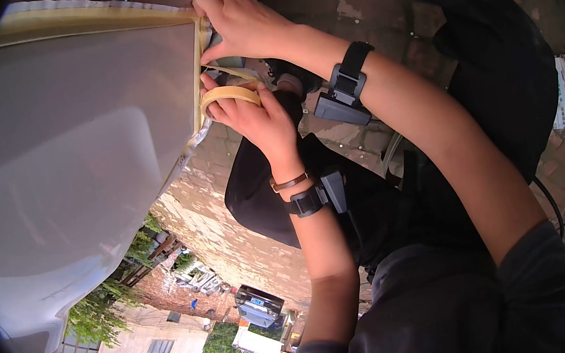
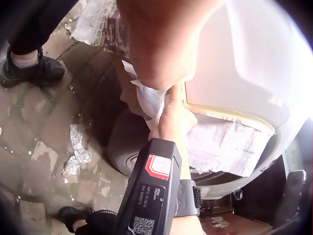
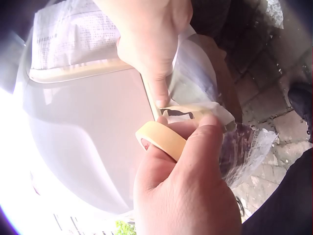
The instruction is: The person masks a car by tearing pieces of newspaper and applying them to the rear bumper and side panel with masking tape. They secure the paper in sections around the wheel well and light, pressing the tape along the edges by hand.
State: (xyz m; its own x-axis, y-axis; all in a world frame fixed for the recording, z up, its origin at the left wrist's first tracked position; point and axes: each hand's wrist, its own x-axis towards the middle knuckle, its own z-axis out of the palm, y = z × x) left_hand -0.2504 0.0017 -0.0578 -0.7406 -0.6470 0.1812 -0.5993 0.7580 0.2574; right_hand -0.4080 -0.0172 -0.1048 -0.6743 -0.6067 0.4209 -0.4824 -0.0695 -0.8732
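Note:
My left hand (image 1: 258, 123) holds a roll of masking tape (image 1: 226, 93), with fingers through its ring and the thumb up beside it. A loose strip (image 1: 234, 71) runs from the panel edge toward this hand. Just above, my right hand (image 1: 242, 22) presses its straight thumb (image 3: 159, 90) on the taped edge of a light grey car panel (image 1: 78, 117), near a corner. Its other fingers bend over that corner. In the left wrist view the left hand covers the roll. Cream tape (image 1: 93, 13) borders the panel and holds newspaper (image 2: 225, 142) along it.
White paper or film (image 3: 195, 73) hangs off the panel edge beside the hands. A tyre (image 2: 120, 142) sits under the newspaper. Crumpled foil-like scrap (image 2: 77, 154) lies on the brick paving. Dark-trousered legs (image 1: 496, 79) and a knee (image 1: 256, 194) are close by.

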